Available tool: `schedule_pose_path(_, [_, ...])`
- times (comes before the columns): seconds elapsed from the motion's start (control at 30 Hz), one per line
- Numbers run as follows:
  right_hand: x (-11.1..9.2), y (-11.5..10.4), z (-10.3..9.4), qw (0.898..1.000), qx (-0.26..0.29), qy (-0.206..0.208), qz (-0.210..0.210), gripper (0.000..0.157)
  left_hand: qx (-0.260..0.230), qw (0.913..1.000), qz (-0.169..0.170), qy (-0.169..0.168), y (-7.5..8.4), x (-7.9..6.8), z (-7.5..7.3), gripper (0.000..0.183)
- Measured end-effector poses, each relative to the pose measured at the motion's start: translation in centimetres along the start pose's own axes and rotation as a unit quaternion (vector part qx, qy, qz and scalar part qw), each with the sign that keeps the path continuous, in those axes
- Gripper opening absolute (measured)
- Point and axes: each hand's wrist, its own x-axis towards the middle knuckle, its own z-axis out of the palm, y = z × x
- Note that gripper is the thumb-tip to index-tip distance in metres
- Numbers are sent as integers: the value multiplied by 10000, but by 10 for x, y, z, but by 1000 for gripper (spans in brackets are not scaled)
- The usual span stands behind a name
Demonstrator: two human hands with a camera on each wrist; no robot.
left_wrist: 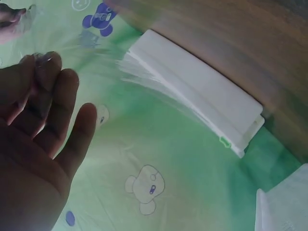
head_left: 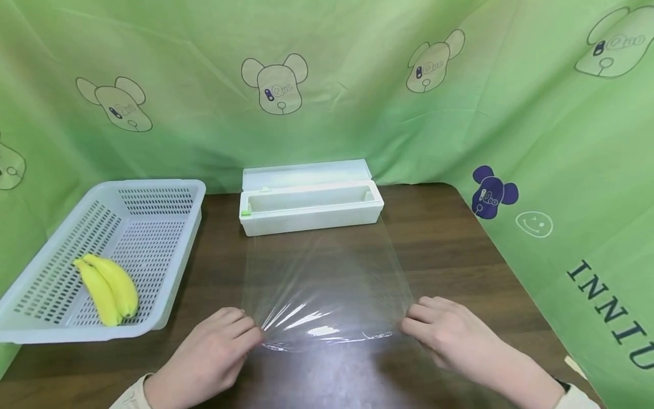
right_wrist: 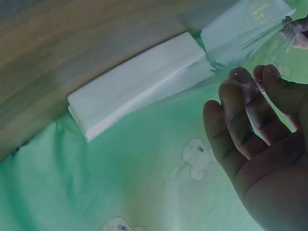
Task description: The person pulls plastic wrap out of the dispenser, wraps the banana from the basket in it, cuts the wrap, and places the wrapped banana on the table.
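Clear film (head_left: 327,307) spanned the gap between left hand (head_left: 217,342) and right hand (head_left: 448,330), over the brown bench (head_left: 444,250).
The left hand pinched the film's near left corner between thumb and fingertips, its remaining fingers loosely bent; the right hand pinched the near right corner likewise; the film gleamed in creases beside the left hand; a pale basket (head_left: 179,258) stood along the bench's left edge, two yellow bananas (head_left: 120,287) in its near half; the film ran back to a white box (head_left: 314,220) near the bench's far edge, lid (head_left: 306,175) raised; behind hung a green curtain (head_left: 357,130) printed with animal heads (head_left: 280,91).
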Motion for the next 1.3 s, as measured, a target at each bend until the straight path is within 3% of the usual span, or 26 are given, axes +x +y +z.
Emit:
schedule_pose_path(0.23, [-4, -2, 9, 9998, -19, -124, 142, 30, -42, 9993, -187, -334, 2, -4, 7, 39])
schedule_pose_path(0.37, [-7, -4, 15, 9998, -59, -57, 178, 33, -129, 9984, -327, -446, 2, -7, 13, 22])
schedule_pose_path(0.5, [-7, -5, 22, 9998, -80, 52, 196, 35, -180, 9986, -368, -343, 1, -9, 18, 10])
schedule_pose_path(0.77, [-8, -1, 36, 9988, -148, 18, 470, 32, -5, 9973, -559, -477, -6, -13, 31, 9])
schedule_pose_path(1.13, [2, 15, 73, 9979, -422, 4, 496, 47, 231, 9882, -1140, -994, -28, -8, 58, 17])
schedule_pose_path(1.2, [3, 17, 80, 9976, -440, -73, 536, 43, 279, 9868, -1188, -1064, -32, -9, 63, 17])
schedule_pose_path(1.3, [3, 21, 89, 9971, -410, -225, 607, 25, 341, 9857, -1210, -1119, -36, -10, 70, 17])
